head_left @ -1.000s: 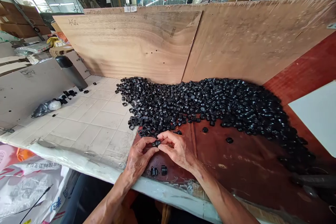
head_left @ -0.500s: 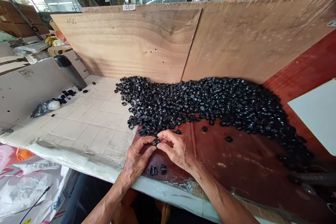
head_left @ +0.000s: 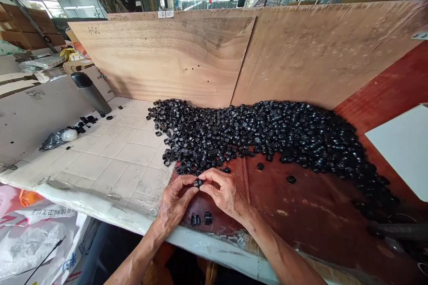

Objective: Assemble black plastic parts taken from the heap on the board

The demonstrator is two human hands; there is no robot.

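Both my left hand (head_left: 175, 202) and my right hand (head_left: 224, 193) pinch a small black ring-shaped plastic part (head_left: 198, 182) between their fingertips, just below the edge of a large heap of similar black parts (head_left: 254, 136). The heap lies across a red-brown laminated board (head_left: 301, 213) and reaches onto white tiles. Close under my hands, two more black parts (head_left: 195, 219) (head_left: 208, 218) stand side by side on the board. A few loose ones lie to the right.
A plywood sheet (head_left: 167, 58) rises behind the heap. To the left are tiles (head_left: 117, 151), a black-topped flask (head_left: 91, 98) and a small plastic bag (head_left: 55, 140). A white panel (head_left: 401, 151) lies at right. A woven sack (head_left: 33, 249) sits below the front edge.
My head view has shifted slightly. Both hands still pinch the same black part, with only small finger movement, and the two parts on the board have not moved.
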